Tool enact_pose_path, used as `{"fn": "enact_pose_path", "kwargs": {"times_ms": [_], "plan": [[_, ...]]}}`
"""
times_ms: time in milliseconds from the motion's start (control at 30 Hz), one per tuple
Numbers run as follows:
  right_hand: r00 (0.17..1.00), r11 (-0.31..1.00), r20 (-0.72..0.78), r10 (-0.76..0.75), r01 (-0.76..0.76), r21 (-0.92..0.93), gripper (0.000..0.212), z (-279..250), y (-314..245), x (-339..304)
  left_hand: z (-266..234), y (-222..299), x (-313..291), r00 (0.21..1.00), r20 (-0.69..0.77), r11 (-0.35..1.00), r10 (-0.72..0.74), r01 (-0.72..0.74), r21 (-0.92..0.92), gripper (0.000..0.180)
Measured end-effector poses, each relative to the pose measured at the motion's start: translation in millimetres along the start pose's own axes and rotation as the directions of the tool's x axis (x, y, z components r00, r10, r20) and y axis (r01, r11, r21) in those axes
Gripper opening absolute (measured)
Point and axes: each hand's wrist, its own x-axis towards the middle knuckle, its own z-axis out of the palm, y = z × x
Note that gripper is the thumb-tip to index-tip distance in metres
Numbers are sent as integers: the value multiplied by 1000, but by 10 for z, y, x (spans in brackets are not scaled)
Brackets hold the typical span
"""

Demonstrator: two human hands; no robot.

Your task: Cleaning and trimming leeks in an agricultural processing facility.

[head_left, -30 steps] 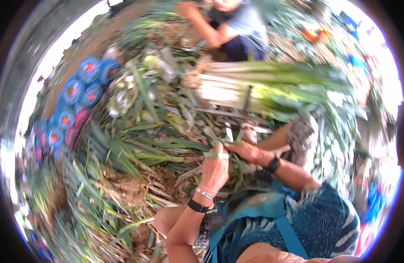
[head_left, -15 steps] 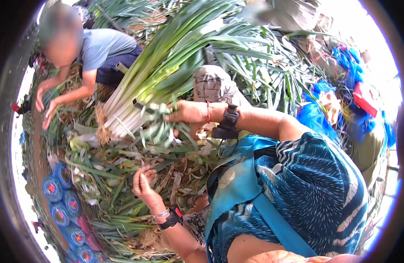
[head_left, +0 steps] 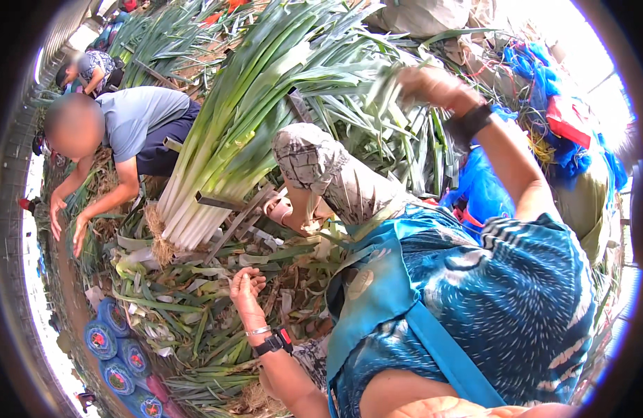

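Note:
A thick bundle of leeks (head_left: 217,167) leans across a metal stand (head_left: 241,223), white stems and roots toward the near left, green leaves spreading away to the upper right. Below the roots, above a litter of trimmings, is my left hand (head_left: 248,287). Its fingers are curled together, and nothing shows in them. My right hand (head_left: 426,85) is raised to the upper right, over the leaf ends, smeared by motion. Blurred green leaf strips (head_left: 384,94) appear beside its fingers; whether it grips them cannot be made out.
Leaf trimmings (head_left: 182,313) cover the ground. Blue rolls (head_left: 118,376) with red centres lie at the lower left. A co-worker in a grey shirt (head_left: 136,115) bends forward at the left, hands low. Blue netting (head_left: 481,188) and a red bag (head_left: 569,122) are piled at the right.
My right hand has swung up and right, away from the leek stems, where it held a clump of green leaf strips. The left hand stays low, fingers still curled. The view has shifted slightly.

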Motion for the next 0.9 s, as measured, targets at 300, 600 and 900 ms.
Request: {"fn": "enact_pose_path", "kwargs": {"times_ms": [300, 600, 900], "plan": [[599, 296, -404, 692, 274, 915, 42, 11, 2626, -2305, -32, -26, 46, 1000, 11, 998, -29, 29, 53, 17], [984, -24, 143, -105, -146, 989, 52, 712, -209, 299, -124, -49, -251, 992, 97, 982, 77, -92, 164, 18], [628, 456, 711, -317, -556, 695, 35, 2836, -2846, 1316, -107, 192, -632, 901, -281, 884, 331, -192, 427, 22]]}}
